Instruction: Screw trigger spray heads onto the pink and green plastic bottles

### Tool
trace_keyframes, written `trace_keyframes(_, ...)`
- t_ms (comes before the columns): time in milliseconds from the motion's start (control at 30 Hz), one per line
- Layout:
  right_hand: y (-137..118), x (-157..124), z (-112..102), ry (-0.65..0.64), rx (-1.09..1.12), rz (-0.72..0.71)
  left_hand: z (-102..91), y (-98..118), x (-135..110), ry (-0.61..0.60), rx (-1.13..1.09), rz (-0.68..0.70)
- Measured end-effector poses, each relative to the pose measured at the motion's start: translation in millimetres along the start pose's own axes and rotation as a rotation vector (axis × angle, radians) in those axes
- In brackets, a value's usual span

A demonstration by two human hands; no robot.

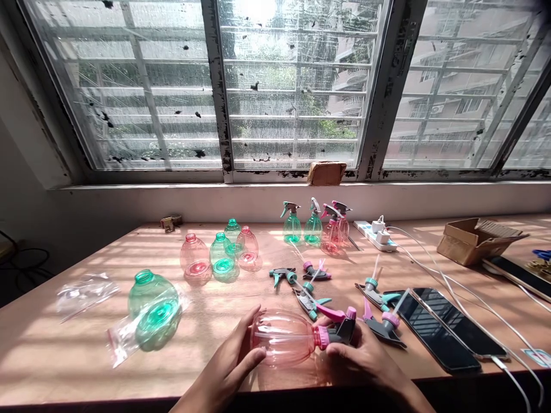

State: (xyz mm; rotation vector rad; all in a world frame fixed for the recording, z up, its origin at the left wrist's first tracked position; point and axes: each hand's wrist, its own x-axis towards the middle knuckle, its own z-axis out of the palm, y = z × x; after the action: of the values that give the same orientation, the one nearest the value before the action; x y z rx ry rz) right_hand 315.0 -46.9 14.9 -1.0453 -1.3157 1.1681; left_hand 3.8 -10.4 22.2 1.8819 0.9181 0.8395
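Note:
A pink transparent spray bottle (282, 338) lies on its side between my hands near the table's front edge, a pink-and-grey trigger head (340, 327) fitted on its neck. My left hand (239, 353) grips the base end of the bottle, thumb in front. My right hand (359, 350) closes around the trigger head, its fingers partly hidden behind it. Several loose spray heads lie just beyond, among them a green-and-grey one (283, 276) and a pink-and-grey one (387, 327). To the left, a green bottle without a head (150, 295) stands by a clear plastic bag (123, 341).
Headless pink and green bottles (194, 255) stand mid-table. Complete spray bottles (291, 226) stand near the wall. Rightward are a power strip (374, 236), white cables, two phones (439, 338) and an open cardboard box (473, 244). Another plastic bag (84, 293) lies far left.

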Motion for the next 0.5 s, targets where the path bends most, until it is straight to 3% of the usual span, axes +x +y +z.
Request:
trace_keyframes(267, 6.3, 1.7, -1.2, 0.037, 0.007, 0.053, 5.5, 2.0, 3.0, -0.042, -0.159, 0.06)
trace_keyframes(500, 5.2, -1.0, -0.7, 0.035, 0.01, 0.054, 4.6, -2.4, 0.7, -0.002, -0.102, 0.053)
